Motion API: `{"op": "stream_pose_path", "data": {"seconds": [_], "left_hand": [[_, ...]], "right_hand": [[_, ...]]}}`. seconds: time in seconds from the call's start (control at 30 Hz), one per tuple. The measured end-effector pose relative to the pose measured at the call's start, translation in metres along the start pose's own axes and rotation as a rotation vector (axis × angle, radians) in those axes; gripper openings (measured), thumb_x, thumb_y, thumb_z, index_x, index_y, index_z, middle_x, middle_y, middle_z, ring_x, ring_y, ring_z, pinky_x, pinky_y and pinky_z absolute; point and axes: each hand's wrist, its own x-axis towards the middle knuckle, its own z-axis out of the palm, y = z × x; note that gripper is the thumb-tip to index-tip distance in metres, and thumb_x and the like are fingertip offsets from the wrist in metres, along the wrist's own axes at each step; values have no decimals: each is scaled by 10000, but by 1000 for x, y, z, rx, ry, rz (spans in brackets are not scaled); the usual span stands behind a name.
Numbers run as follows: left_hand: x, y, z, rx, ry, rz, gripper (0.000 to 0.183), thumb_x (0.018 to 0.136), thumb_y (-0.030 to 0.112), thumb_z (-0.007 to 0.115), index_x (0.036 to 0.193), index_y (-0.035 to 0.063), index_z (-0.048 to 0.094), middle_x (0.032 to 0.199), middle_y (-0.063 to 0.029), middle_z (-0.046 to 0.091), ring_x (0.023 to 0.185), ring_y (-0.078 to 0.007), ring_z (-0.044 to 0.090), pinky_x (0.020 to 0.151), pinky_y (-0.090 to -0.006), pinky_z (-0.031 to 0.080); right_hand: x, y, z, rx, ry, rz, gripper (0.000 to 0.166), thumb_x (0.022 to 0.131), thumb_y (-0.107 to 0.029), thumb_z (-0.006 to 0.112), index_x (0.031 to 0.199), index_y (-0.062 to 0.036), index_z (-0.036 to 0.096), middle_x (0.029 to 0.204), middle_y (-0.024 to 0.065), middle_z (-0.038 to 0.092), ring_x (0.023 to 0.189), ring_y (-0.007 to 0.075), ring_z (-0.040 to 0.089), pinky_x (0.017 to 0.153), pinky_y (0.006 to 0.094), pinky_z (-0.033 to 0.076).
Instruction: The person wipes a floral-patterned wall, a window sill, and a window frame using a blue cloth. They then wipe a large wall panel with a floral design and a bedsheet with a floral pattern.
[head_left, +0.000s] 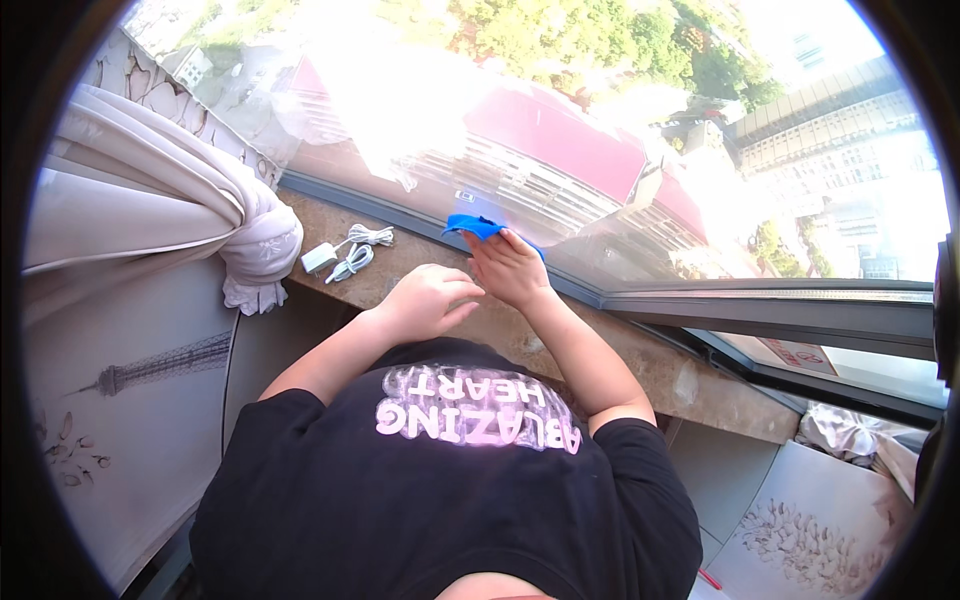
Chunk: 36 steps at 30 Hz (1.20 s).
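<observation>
My right hand (511, 268) presses a blue cloth (474, 225) flat against the lower part of the window glass (420, 161), with its fingers pointing up along the pane. Part of the cloth is hidden behind the palm and fingers. To its left, above the brown stone windowsill (487, 330), hovers my left hand (429, 301). It holds nothing, its fingers are loosely bent, and the thumb stands apart from them.
A white charger plug (319, 258) and coiled white cables (360, 251) lie on the sill at left. Beside them hangs a knotted pale curtain (259, 217). At right, a grey-framed window sash (787, 319) stands tilted open over the sill.
</observation>
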Motion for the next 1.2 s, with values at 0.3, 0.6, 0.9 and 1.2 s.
{"op": "stream_pose_path", "data": {"seconds": [0.3, 0.6, 0.9, 1.2], "left_hand": [[-22, -45, -46, 33, 113, -112, 245, 838, 96, 665, 1078, 47, 673, 1032, -131, 685, 976, -322, 652, 863, -403, 517], [-45, -91, -2, -616, 266, -555, 602, 932, 100, 625, 1451, -18, 345, 1246, -150, 562, 1136, -223, 587, 979, -353, 483], [-1, -65, 9, -1383, 626, -535, 415, 1058, 161, 451, 1450, 48, 378, 1335, -63, 511, 1237, -150, 515, 1035, -305, 438], [17, -51, -22, -16, 620, 176, 524, 1006, 285, 458, 1405, -53, 461, 1465, -250, 430, 1365, -430, 394, 1164, -492, 251]], "right_hand": [[77, -44, 17, 34, 180, 38, 428, 921, -289, 500, 1318, -186, 623, 1421, -69, 537, 1413, 126, 358, 1233, 380, 63], [78, -57, 28, 604, -61, -104, 356, 883, -195, 552, 1211, -104, 656, 1371, 46, 599, 1334, 166, 493, 1194, 380, 269], [91, -10, -36, 781, 301, -48, 189, 820, -73, 610, 984, -31, 694, 1233, 102, 666, 1225, 269, 604, 985, 383, 523], [93, -2, -96, 596, 649, 126, 86, 800, -69, 650, 855, -76, 717, 1213, 74, 698, 1276, 263, 560, 1058, 414, 412]]}}
